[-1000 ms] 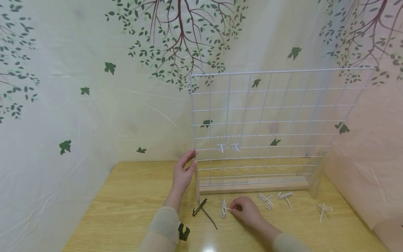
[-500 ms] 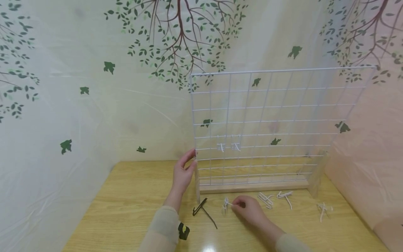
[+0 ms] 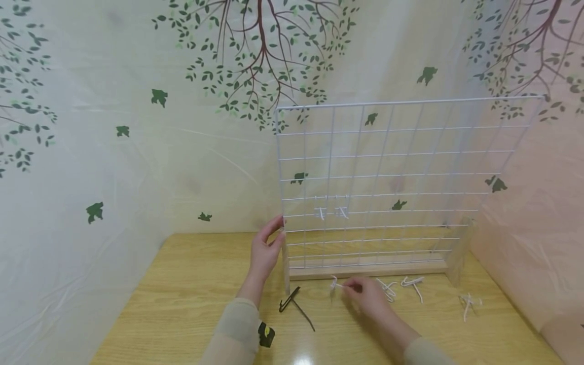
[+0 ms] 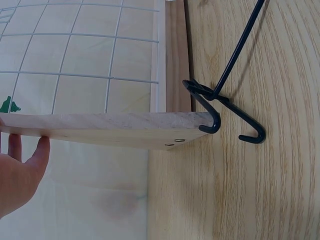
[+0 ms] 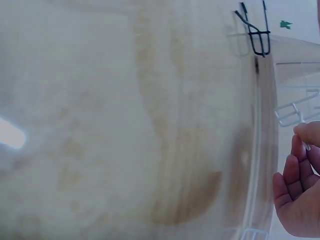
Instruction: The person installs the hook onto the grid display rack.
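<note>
A white wire grid panel (image 3: 378, 152) stands in a wooden base (image 3: 369, 272). My left hand (image 3: 266, 251) grips the upright wooden side piece (image 4: 100, 121) at the panel's left edge, thumb and fingers on either side. Between thumb and fingertips my right hand (image 3: 367, 299) pinches the stem of a white wire hook (image 3: 334, 285), raised in front of the base; the right wrist view shows the hook's frame (image 5: 289, 114) beyond the fingertips. Two white hooks (image 3: 321, 213) hang side by side on the grid's left part.
A black wire hook (image 3: 292, 304) lies on the wooden table (image 3: 182, 304) near the base's left end. White hooks (image 3: 412, 284) lie right of my right hand, another (image 3: 467, 305) farther right. A patterned curtain (image 3: 205, 152) hangs behind the table.
My right hand has lifted the white hook off the table and moved it slightly right and toward the base. The left hand keeps its grip in the same place.
</note>
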### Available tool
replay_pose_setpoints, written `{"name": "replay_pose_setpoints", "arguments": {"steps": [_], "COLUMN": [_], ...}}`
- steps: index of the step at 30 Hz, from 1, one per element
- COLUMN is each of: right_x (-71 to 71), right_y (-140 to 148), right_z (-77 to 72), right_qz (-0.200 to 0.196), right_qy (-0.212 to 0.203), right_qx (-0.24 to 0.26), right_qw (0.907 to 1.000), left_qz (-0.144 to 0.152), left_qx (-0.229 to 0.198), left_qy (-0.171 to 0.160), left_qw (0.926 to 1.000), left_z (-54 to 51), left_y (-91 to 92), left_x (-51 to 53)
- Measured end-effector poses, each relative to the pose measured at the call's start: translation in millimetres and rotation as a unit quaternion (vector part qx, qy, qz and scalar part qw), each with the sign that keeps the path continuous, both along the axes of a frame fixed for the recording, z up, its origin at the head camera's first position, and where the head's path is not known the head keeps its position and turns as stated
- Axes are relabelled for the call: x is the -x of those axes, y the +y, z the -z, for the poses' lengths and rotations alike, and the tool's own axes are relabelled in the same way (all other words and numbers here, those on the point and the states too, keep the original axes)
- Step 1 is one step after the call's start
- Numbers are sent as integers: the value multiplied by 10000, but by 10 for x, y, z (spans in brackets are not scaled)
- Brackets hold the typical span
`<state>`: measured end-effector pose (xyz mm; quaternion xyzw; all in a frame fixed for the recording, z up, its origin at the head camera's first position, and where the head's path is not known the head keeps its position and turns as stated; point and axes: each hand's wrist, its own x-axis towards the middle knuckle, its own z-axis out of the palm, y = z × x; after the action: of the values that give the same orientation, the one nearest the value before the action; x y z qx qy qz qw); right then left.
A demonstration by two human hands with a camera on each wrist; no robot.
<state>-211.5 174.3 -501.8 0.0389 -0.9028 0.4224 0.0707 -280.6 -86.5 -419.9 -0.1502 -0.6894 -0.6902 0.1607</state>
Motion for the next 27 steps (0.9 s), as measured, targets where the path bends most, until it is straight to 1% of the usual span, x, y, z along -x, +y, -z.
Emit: {"name": "replay_pose_setpoints", "arguments": {"steps": [4, 8, 10, 16, 21, 25, 27], "right_x": [14, 19, 19, 13, 21, 19, 16], "right_y": [32, 48, 48, 56, 81, 108, 118], "right_z": [-71, -143, -174, -230, -256, -284, -301], "right_qz": [143, 301, 365, 495, 598, 651, 701], "right_qy": [225, 227, 295, 465, 502, 607, 622], "right_qx": [-137, -183, -220, -90, 60, 165, 244], "right_qw": [9996, 9991, 9987, 9977, 9969, 9959, 9953], "left_qz": [0, 0, -3, -77, -85, -88, -72], "left_qx": [-8, 9, 8, 73, 70, 32, 21], "left_qy": [43, 73, 89, 79, 98, 67, 47], "left_qw": [10000, 10000, 10000, 9999, 9999, 9999, 10000], "left_z": [4, 7, 5, 18, 21, 4, -20], "left_y": [5, 9, 11, 17, 21, 24, 23], "left_x": [-5, -11, -14, -13, -15, -27, -46]}}
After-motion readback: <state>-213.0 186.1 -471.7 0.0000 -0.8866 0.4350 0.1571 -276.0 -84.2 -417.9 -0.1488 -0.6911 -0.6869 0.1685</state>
